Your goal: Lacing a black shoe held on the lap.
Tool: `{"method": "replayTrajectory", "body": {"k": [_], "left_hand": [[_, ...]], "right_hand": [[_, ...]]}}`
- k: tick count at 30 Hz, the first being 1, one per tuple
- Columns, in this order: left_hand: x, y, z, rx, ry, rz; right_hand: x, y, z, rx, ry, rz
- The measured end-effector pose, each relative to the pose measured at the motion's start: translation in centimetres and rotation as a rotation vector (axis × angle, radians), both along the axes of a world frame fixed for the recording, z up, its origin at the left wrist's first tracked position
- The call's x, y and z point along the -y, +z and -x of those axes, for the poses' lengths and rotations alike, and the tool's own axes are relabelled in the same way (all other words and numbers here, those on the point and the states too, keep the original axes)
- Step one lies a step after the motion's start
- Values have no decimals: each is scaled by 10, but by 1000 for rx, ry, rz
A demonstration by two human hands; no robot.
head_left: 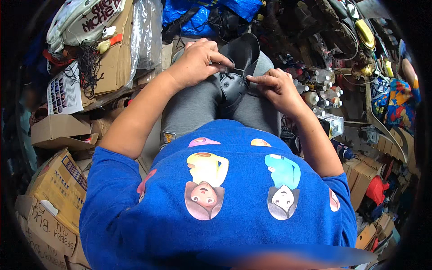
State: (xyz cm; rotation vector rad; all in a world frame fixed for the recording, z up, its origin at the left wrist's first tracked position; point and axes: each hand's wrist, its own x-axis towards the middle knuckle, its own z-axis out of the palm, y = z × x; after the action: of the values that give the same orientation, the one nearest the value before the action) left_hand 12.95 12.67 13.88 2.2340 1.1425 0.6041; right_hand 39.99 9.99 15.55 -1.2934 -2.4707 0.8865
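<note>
A black shoe (233,88) rests between my thighs, its heel opening turned away from me and a row of eyelets showing on the near flap. A thin dark shoelace (228,77) runs through the eyelets. At the upper left of the eyelets, my left hand (198,62) pinches the lace between thumb and index finger. My right hand (278,87) is closed at the shoe's right edge, thumb and forefinger together at the lacing. The exact bit of lace between the right fingertips is too small to see well.
Flattened cardboard (118,58) and clear plastic (147,40) lie to the left, with an open carton (60,130) below them. Several small bottles (321,92) crowd the floor at right. Blue plastic sheeting (193,18) lies beyond my knees.
</note>
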Motion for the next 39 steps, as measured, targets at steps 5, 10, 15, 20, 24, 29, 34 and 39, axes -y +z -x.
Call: {"method": "replayTrajectory", "body": {"k": [5, 10, 15, 20, 24, 29, 34, 39], "left_hand": [[1, -2, -4, -140, -3, -11], [2, -1, -3, -162, -18, -11], [3, -1, -4, -191, -17, -15], [3, 0, -4, -186, -38, -49], [3, -2, -5, -185, -44, -51], [-4, -4, -12, -175, -97, -26], [-4, -2, -12, -141, -152, -67], [15, 0, -4, -110, -22, 9]], "right_hand": [[-14, -1, -5, 55, 41, 43], [-13, -6, -4, 0, 9, 65], [-13, -7, -4, -13, 6, 67], [-16, -9, -6, -67, 7, 101], [-17, -10, -5, -92, 4, 118], [-20, -12, -4, -132, 9, 161], [-19, -5, -3, -72, 24, 131], [-3, 0, 6, -191, -143, 213]]}}
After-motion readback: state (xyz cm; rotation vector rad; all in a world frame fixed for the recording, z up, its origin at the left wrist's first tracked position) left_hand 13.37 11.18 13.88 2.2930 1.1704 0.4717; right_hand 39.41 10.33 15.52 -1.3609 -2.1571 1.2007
